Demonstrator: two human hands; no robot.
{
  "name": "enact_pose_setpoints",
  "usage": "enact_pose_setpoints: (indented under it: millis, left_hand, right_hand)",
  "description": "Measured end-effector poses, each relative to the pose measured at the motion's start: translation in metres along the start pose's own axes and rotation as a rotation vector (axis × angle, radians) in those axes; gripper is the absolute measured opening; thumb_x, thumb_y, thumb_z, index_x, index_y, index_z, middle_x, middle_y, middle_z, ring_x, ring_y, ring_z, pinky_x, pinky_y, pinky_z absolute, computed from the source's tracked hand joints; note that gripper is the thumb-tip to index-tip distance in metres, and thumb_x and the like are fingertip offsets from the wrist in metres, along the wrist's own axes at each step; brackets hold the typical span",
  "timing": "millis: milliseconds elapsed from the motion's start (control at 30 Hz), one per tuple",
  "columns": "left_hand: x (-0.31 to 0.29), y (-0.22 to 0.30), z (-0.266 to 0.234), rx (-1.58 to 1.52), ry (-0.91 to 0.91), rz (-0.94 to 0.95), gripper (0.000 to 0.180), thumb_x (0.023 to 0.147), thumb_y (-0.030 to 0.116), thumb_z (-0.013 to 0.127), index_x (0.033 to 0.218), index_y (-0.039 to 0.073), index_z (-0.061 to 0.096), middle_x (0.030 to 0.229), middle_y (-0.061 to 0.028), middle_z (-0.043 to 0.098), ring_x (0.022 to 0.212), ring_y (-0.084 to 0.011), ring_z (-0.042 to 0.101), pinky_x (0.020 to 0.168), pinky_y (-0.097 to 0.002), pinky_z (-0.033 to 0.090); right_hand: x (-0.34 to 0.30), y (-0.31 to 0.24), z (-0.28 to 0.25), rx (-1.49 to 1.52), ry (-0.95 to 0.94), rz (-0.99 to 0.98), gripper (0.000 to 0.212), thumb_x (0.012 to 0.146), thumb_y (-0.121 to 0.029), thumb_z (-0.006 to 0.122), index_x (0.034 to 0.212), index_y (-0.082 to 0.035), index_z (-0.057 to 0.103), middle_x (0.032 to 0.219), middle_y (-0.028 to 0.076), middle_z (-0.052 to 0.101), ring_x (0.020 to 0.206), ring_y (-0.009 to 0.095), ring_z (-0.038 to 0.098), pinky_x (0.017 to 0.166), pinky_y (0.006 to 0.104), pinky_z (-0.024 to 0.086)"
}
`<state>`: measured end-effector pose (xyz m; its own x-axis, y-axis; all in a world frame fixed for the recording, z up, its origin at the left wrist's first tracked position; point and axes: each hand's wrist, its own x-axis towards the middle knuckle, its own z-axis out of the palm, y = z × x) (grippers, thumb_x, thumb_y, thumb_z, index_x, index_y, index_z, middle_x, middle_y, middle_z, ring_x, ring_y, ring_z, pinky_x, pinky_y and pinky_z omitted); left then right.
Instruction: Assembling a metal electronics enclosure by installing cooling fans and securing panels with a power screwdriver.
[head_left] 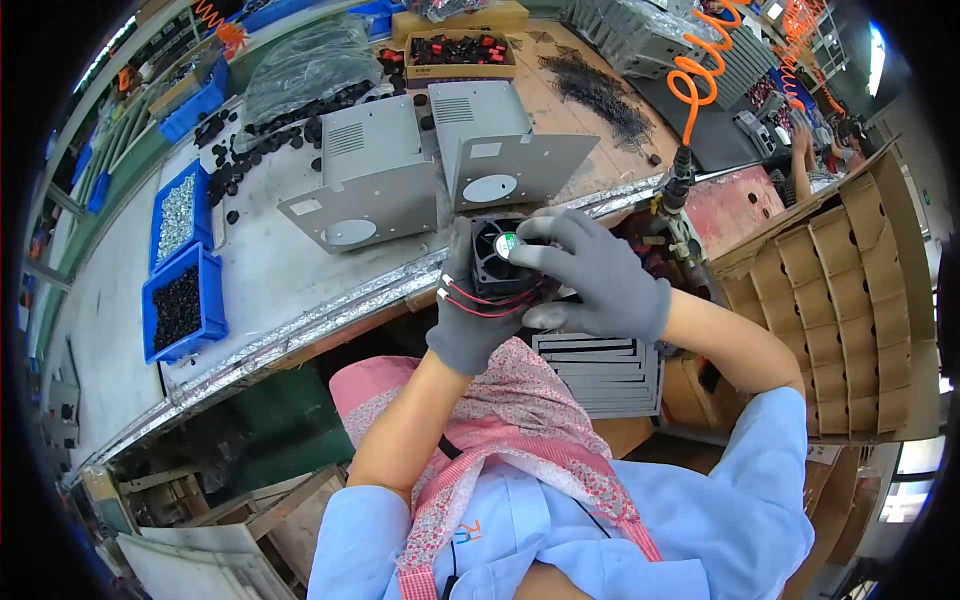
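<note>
Over the bench edge, my left hand (464, 335) in a grey glove is closed around a black square cooling fan (483, 272). Its hub carries a round pale label, and red and black wires (490, 303) with small white connectors trail across the left palm. My right hand (610, 285), gloved too, bends its fingers over the fan's face and side, its thumb lower down by the wires. Just beyond the fan stand two bent grey sheet-metal housings (385, 205) (535, 165), each with vent slots and a round cutout. The fan's underside is hidden by my hands.
Blue bins of silvery (178, 222) and black small parts (180, 308) sit at left. A carton of black and red pieces (460, 57) stands behind the housings. An orange coiled hose (692, 85) hangs at right, above a divided cardboard tray (815, 290). A co-worker's arm (800, 160) shows far right.
</note>
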<state>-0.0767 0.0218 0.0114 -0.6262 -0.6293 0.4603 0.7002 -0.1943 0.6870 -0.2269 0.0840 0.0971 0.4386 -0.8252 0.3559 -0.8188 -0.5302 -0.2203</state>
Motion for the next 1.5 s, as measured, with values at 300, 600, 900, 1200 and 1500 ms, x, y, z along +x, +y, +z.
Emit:
enact_pose_setpoints:
  millis: [300, 600, 900, 1200, 1500]
  left_hand:
    - [-0.002, -0.015, -0.012, 0.071, 0.239, -0.137, 0.071, 0.070, 0.004, 0.078, 0.129, 0.003, 0.038, 0.115, -0.0111, 0.058, 0.103, -0.0203, 0.060, 0.091, -0.0326, 0.050]
    - [-0.010, 0.005, -0.035, -0.098, 0.556, -0.276, 0.058, 0.087, 0.051, 0.057, 0.125, 0.008, 0.049, 0.115, -0.0162, 0.057, 0.110, -0.0296, 0.055, 0.095, -0.0444, 0.045]
    - [-0.037, 0.034, -0.047, -0.666, 0.705, -0.441, 0.055, 0.088, 0.051, 0.057, 0.122, 0.009, 0.053, 0.117, -0.0163, 0.057, 0.107, -0.0333, 0.056, 0.094, -0.0487, 0.046]
    - [-0.049, 0.057, -0.053, -0.658, 0.775, -0.366, 0.050, 0.088, 0.050, 0.057, 0.114, 0.008, 0.057, 0.116, -0.0175, 0.057, 0.107, -0.0325, 0.056, 0.093, -0.0483, 0.047]
    - [-0.040, 0.072, -0.057, -0.629, 0.672, -0.200, 0.060, 0.091, 0.056, 0.047, 0.120, 0.004, 0.054, 0.119, -0.0184, 0.055, 0.115, -0.0328, 0.052, 0.101, -0.0503, 0.041]
  right_hand:
    - [-0.003, 0.006, 0.004, -0.047, 0.007, -0.062, 0.042, 0.059, -0.007, 0.074, 0.093, -0.009, 0.051, 0.108, 0.009, 0.055, 0.097, 0.031, 0.057, 0.078, 0.0393, 0.050]
    - [0.034, 0.039, -0.060, -0.380, 0.307, -0.111, 0.035, 0.061, -0.003, 0.067, 0.092, -0.009, 0.051, 0.103, 0.007, 0.060, 0.094, 0.028, 0.058, 0.078, 0.0372, 0.047]
    - [0.082, 0.132, -0.049, -0.248, -0.137, 0.166, 0.027, 0.070, -0.007, 0.065, 0.095, -0.011, 0.055, 0.088, 0.006, 0.061, 0.089, 0.029, 0.059, 0.074, 0.0387, 0.046]
    - [0.131, 0.165, -0.001, 0.018, -0.759, 0.405, 0.040, 0.071, -0.022, 0.069, 0.106, -0.004, 0.063, 0.095, 0.011, 0.066, 0.087, 0.024, 0.061, 0.078, 0.0364, 0.047]
    - [0.127, 0.130, -0.030, 0.486, -0.198, 0.521, 0.030, 0.080, -0.001, 0.058, 0.109, -0.006, 0.064, 0.091, 0.004, 0.064, 0.071, 0.013, 0.061, 0.064, 0.0274, 0.052]
